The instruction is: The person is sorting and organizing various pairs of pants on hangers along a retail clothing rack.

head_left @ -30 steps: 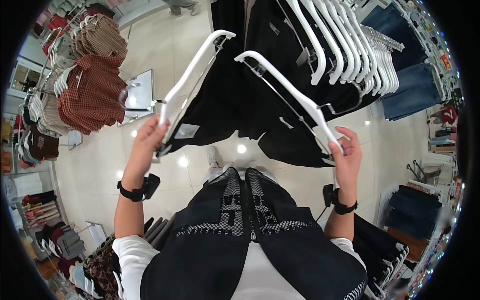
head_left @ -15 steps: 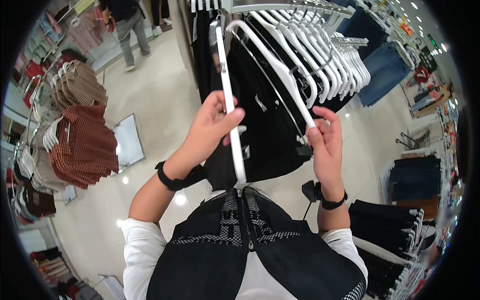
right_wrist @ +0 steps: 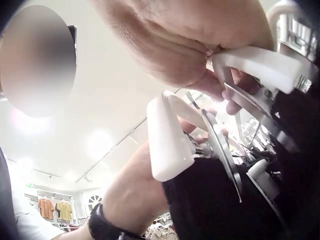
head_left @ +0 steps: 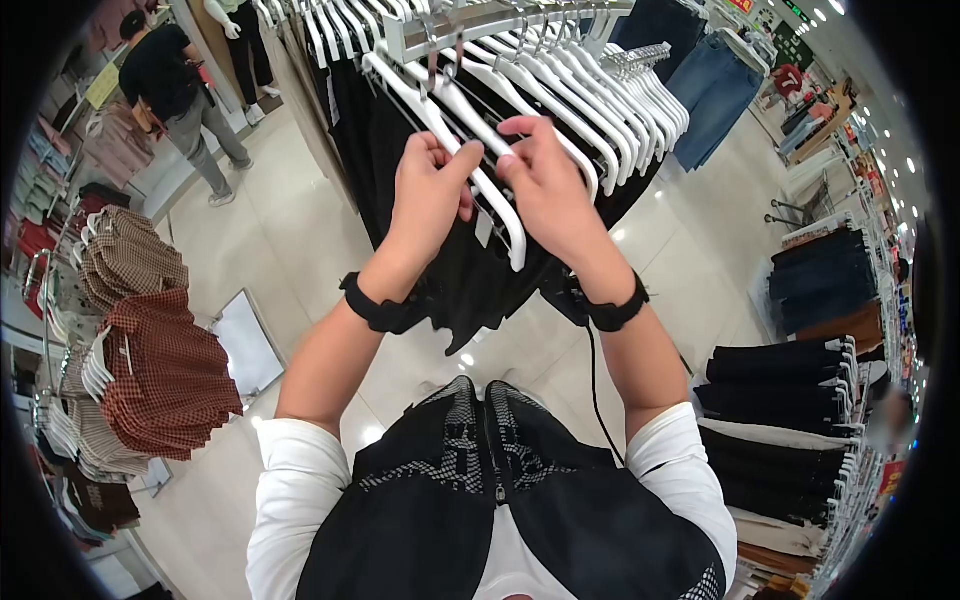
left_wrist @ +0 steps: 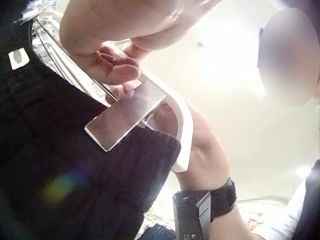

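Note:
In the head view my left hand grips a white clip hanger along its sloping arm, thumb on top. Beside it, my right hand pinches a second white hanger near its end. Both hangers lie side by side under the display rail, and black garments hang below them. The left wrist view shows a clear rectangular tag over the black cloth by the hanger's end. Metal clips show under the hanger end in the right wrist view.
More white hangers fill the rail to the right, with blue jeans beyond. Checked shirts hang at the left, near a white panel. Another person stands at the far left. Dark garments hang at the right.
My hands, spread apart with a hanger each, have come together and moved forward to the rail. The two hangers now lie close side by side. The head view has tilted up.

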Motion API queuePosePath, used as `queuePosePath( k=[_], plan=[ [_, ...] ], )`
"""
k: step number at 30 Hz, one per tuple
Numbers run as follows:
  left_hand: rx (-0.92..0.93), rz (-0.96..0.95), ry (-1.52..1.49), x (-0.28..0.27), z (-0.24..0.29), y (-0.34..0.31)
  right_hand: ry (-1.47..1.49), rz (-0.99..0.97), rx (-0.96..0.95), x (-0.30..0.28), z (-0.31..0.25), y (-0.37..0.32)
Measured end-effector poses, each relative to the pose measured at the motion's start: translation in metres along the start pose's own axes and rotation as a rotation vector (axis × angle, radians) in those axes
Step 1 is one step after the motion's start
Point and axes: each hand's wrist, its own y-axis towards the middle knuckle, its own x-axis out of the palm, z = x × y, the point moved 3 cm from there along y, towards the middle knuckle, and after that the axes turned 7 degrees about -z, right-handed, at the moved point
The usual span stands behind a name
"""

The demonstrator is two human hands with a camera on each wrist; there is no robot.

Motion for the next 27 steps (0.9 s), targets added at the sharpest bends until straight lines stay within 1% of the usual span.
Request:
queuePosePath(
  k=[1, 2, 4, 7, 9, 10, 11, 12, 13, 14, 16, 17, 18, 20, 21, 22, 24, 27],
  plan=[
    [0.006, -0.005, -0.011, 0.001, -0.005, -0.002, -0.042, -0.006, -0.013, 0.006, 0.012, 0.002],
    [0.015, -0.007, -0.024, 0.001, -0.008, -0.003, -0.010, -0.001, -0.030, 0.008, 0.019, 0.002],
    [0.007, -0.020, -0.014, -0.001, -0.007, -0.002, 0.035, 0.017, -0.001, 0.010, 0.020, -0.001],
    [0.020, -0.019, 0.007, -0.004, -0.007, -0.001, 0.120, -0.010, 0.028, 0.008, 0.015, -0.008],
    [0.041, -0.009, 0.044, -0.013, -0.019, 0.001, -0.051, 0.091, -0.147, 0.000, 0.016, -0.016],
    [0.062, 0.007, 0.108, -0.017, -0.022, 0.000, -0.140, 0.140, -0.234, -0.005, 0.015, -0.022],
    [0.086, 0.022, 0.171, -0.021, -0.025, -0.004, -0.104, 0.166, -0.192, -0.011, 0.012, -0.031],
    [0.109, 0.035, 0.233, -0.026, -0.029, -0.009, -0.086, 0.199, -0.213, -0.017, 0.012, -0.041],
    [0.171, 0.055, 0.263, -0.033, -0.039, -0.015, -0.069, 0.227, -0.232, -0.023, 0.017, -0.053],
    [0.249, 0.106, 0.199, -0.039, -0.057, -0.019, -0.052, 0.257, -0.250, -0.028, 0.026, -0.064],
    [0.217, 0.129, 0.194, -0.053, -0.101, -0.034, -0.116, 0.301, -0.268, -0.039, 0.052, -0.090],
    [0.161, 0.124, 0.333, -0.056, -0.122, -0.042, -0.095, 0.331, -0.223, -0.043, 0.064, -0.101],
    [0.107, 0.119, 0.473, -0.059, -0.145, -0.051, -0.104, 0.320, -0.121, -0.049, 0.078, -0.112],
    [-0.158, -0.152, 0.683, -0.066, -0.213, -0.073, -0.118, 0.291, 0.075, -0.065, 0.102, -0.131],
    [-0.313, -0.433, 0.855, -0.061, -0.225, -0.086, -0.162, 0.241, 0.181, -0.073, 0.106, -0.135],
    [-0.470, -0.713, 1.017, -0.057, -0.237, -0.102, -0.240, 0.086, 0.236, -0.080, 0.113, -0.140],
    [-0.453, -1.195, 1.115, -0.053, -0.272, -0.135, -0.391, -0.239, 0.335, -0.093, 0.136, -0.152],
    [-0.615, -1.008, 1.043, -0.019, -0.283, -0.149, -0.472, -0.490, 0.488, -0.112, 0.162, -0.161]
  ],
)
